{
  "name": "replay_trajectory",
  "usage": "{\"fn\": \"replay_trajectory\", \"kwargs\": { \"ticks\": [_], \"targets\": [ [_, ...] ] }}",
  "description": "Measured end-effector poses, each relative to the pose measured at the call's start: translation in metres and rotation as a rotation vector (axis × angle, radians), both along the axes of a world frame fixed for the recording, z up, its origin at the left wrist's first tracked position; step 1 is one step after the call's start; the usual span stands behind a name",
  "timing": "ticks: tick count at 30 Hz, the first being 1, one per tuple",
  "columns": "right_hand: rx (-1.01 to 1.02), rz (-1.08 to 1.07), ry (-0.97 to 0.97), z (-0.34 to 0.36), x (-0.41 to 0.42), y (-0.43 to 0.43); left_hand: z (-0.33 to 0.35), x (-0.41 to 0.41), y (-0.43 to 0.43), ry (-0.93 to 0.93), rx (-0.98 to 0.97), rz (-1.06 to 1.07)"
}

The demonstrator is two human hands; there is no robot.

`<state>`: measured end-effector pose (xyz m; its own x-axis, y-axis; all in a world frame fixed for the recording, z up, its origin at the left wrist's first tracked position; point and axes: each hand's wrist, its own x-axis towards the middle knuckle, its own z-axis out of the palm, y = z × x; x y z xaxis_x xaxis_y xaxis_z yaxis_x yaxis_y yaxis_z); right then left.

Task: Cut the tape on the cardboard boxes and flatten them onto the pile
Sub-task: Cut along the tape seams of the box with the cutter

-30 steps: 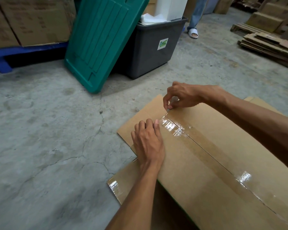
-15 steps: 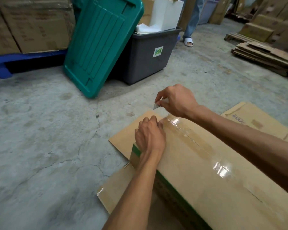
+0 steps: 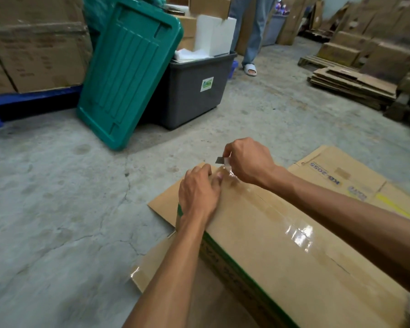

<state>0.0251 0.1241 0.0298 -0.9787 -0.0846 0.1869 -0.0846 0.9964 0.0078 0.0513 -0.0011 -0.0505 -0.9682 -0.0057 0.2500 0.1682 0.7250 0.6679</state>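
Note:
A brown cardboard box (image 3: 282, 263) with a green edge stripe lies in front of me, its top seam covered by clear glossy tape (image 3: 296, 235). My left hand (image 3: 198, 194) presses flat on the box's far end, fingers beside the tape end. My right hand (image 3: 247, 162) hovers just beyond that end, pinching a small grey blade (image 3: 220, 159) together with a bit of peeled tape. Flattened cardboard (image 3: 346, 176) lies on the floor under and to the right of the box.
A green bin lid (image 3: 128, 76) leans on a grey plastic tub (image 3: 192, 88) ahead. A person's legs (image 3: 251, 43) stand behind it. A stack of flattened cardboard (image 3: 350, 87) sits far right, stacked boxes (image 3: 33, 48) on a blue pallet far left. The floor is cracked concrete.
My right hand lifted off the tape end and moved slightly beyond the box edge with the blade. My left hand stayed at the box end. The view tilted up.

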Motion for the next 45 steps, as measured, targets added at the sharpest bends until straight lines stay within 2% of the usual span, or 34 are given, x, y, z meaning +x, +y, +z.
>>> {"fn": "replay_trajectory", "kwargs": {
  "ticks": [17, 25, 32, 45],
  "targets": [
    [0.14, 0.084, -0.088, 0.003, 0.014, -0.007, -0.007, -0.001, -0.001, -0.006, 0.116, 0.051],
    [0.111, 0.146, -0.118, 0.006, 0.011, -0.004, 0.0, 0.002, -0.002, -0.029, 0.156, 0.078],
    [0.102, 0.2, -0.057, -0.01, 0.024, 0.007, 0.001, 0.002, -0.004, -0.051, 0.2, 0.081],
    [0.207, 0.267, -0.103, -0.025, 0.056, 0.025, -0.007, -0.016, -0.029, -0.129, 0.18, 0.158]
  ]
}}
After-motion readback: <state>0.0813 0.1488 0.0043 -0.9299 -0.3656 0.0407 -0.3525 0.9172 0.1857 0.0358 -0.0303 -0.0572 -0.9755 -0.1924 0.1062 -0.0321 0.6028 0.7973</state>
